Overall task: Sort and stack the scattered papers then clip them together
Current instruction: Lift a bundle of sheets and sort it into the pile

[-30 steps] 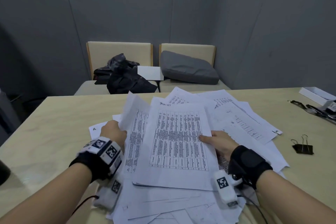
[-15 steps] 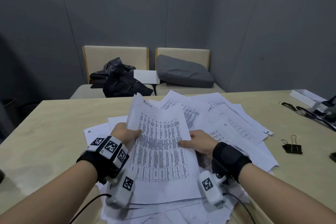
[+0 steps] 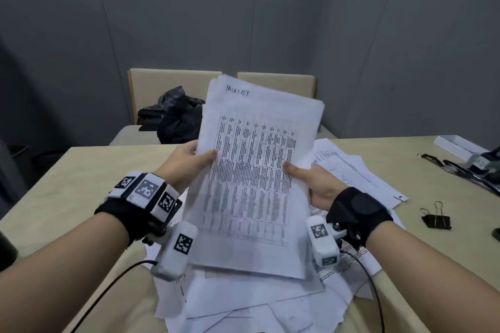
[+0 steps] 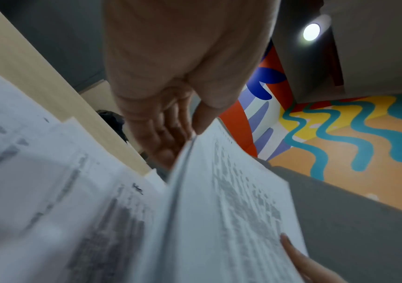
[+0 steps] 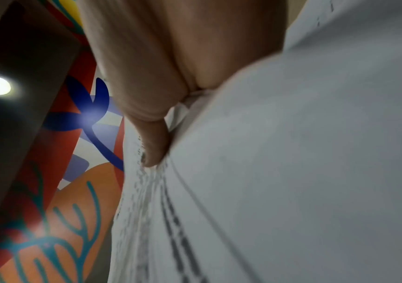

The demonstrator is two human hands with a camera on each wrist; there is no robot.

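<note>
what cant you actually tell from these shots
- Head view: table text on the white printed paper stack is too small and blurred to read.
- Head view: left hand fingers are hidden behind the stack.
- Right wrist view: right hand fingers are covered by paper.
- Head view: dark items by the small white box are cut off by the right edge.

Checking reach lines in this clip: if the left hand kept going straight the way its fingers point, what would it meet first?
The left hand already grips the held stack of papers at its left edge, so further travel pushes into that stack at once. Beyond it sits the right hand on the opposite edge, though depth is hard to judge.
</note>
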